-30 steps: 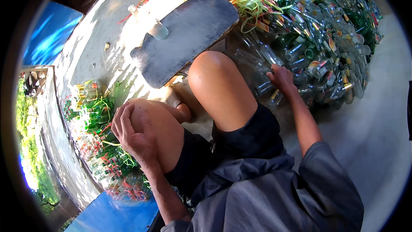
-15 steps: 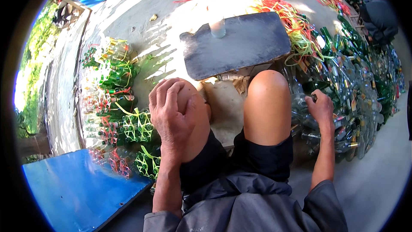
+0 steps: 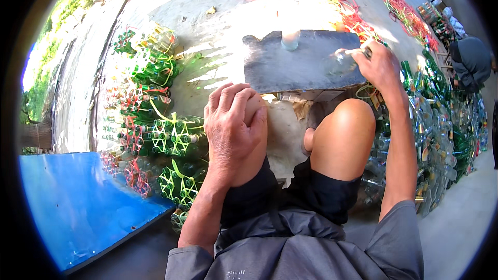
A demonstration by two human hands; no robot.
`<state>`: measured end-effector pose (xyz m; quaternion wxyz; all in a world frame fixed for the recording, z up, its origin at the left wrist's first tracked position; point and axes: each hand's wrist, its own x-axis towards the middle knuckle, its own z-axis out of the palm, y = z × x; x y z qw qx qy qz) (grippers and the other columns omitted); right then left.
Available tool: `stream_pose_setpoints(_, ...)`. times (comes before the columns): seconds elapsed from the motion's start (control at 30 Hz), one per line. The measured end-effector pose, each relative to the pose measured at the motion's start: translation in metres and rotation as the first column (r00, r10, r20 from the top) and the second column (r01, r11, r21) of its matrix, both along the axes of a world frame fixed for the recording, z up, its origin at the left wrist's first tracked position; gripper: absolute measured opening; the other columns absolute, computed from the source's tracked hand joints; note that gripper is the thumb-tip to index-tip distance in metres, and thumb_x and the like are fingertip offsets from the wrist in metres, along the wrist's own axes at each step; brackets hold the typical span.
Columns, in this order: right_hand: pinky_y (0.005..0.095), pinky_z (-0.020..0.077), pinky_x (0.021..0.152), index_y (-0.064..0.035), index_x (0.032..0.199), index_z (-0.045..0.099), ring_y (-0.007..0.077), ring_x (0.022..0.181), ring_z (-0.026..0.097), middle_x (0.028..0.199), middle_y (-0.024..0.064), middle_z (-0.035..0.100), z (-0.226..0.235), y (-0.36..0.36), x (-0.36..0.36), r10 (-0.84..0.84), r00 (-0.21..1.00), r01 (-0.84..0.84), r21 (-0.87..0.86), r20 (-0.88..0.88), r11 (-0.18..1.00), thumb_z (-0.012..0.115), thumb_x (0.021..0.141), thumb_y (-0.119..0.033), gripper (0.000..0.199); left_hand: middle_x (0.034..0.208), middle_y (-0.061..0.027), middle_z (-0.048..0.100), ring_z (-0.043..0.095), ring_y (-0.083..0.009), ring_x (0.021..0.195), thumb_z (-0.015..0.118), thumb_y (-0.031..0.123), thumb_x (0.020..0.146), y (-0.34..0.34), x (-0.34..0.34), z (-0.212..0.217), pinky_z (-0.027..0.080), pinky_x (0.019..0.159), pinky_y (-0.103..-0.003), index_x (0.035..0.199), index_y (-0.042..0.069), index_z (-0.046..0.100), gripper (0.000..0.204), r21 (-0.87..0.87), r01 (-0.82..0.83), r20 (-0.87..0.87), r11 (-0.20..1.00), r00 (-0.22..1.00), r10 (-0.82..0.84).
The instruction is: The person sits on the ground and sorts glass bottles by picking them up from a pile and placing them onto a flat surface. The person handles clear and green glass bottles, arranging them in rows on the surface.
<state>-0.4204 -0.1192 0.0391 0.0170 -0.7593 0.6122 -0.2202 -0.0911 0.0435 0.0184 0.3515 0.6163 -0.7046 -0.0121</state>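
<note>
My right hand [image 3: 383, 68] is raised above the right end of a dark, worn board [image 3: 311, 67], its fingers closed around one end of a clear glass bottle [image 3: 341, 65]. That bottle is smeared by motion and points leftward over the board. Another clear glass bottle [image 3: 290, 42] stands on the board's far side, its upper part washed out by sunlight. Resting on my left knee, my left hand [image 3: 232, 124] holds nothing, and its fingers lie apart over the kneecap.
Loose clear and green bottles [image 3: 436, 129] are heaped at my right. Bottles bundled in coloured strips [image 3: 171, 135] stand at my left, near a blue panel [image 3: 88, 212]. Red and yellow strips [image 3: 332, 4] lie behind the board. A person [image 3: 471, 62] is at the far right.
My right hand has risen from the bottle heap to the board, bringing a clear bottle with it. My left hand stays on the knee. The whole view has shifted slightly.
</note>
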Motion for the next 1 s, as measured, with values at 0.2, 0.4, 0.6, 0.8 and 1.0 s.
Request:
stream_pose_setpoints(0.2,0.0479,0.0563,0.077,-0.0077,0.101,0.077,0.0382,0.090,0.072,0.090,0.0220,0.074,-0.052,-0.093,0.022,0.195,0.972,-0.231,-0.356,-0.133,0.906,0.078,0.087,-0.034,0.030,0.125,-0.0062,0.068,0.058,-0.0344,0.127,0.078,0.015,0.082,-0.004,-0.003,0.000,0.047,0.103,-0.049,0.112,0.009,0.071,0.031,0.003,0.015,-0.046,1.000,0.999,-0.015)
stream_pose_setpoints(0.4,0.0508,0.0567,0.089,-0.0040,0.110,0.075,0.0412,0.104,0.072,0.110,0.0247,0.074,-0.021,-0.102,0.088,0.058,0.993,-0.043,0.140,-0.104,0.989,0.066,0.086,-0.035,0.040,0.124,-0.0056,0.068,0.058,-0.0339,0.126,0.078,0.016,0.083,-0.001,0.003,-0.001,0.047,0.102,-0.049,0.111,0.009,0.071,0.030,0.011,0.007,-0.051,1.000,0.999,-0.006)
stream_pose_setpoints(0.6,0.0513,0.0569,0.093,-0.0004,0.114,0.074,0.0437,0.107,0.073,0.113,0.0279,0.074,-0.027,-0.109,0.108,0.052,0.994,-0.035,0.181,-0.092,0.983,0.064,0.084,-0.032,0.045,0.120,-0.0059,0.070,0.061,-0.0337,0.123,0.079,0.015,0.080,-0.003,0.001,0.000,0.049,0.101,-0.048,0.107,0.009,0.073,0.028,0.004,0.004,-0.071,1.000,0.997,-0.004)
stream_pose_setpoints(0.8,0.0514,0.0580,0.090,0.0006,0.110,0.076,0.0454,0.102,0.074,0.107,0.0287,0.076,-0.035,-0.104,0.120,0.032,0.993,-0.001,0.268,-0.110,0.963,0.064,0.084,-0.032,0.044,0.113,-0.0070,0.072,0.064,-0.0341,0.115,0.080,0.012,0.076,-0.003,0.002,0.003,0.052,0.100,-0.046,0.103,0.008,0.075,0.028,-0.019,-0.013,-0.078,1.000,0.997,0.012)
stream_pose_setpoints(1.0,0.0509,0.0581,0.090,0.0007,0.109,0.076,0.0452,0.102,0.074,0.106,0.0297,0.075,-0.044,-0.107,0.120,0.042,0.996,-0.023,0.235,-0.074,0.972,0.065,0.083,-0.033,0.044,0.114,-0.0076,0.072,0.065,-0.0342,0.115,0.080,0.012,0.075,-0.005,0.003,0.001,0.052,0.100,-0.046,0.103,0.008,0.075,0.029,-0.019,-0.009,-0.082,1.000,0.997,0.008)
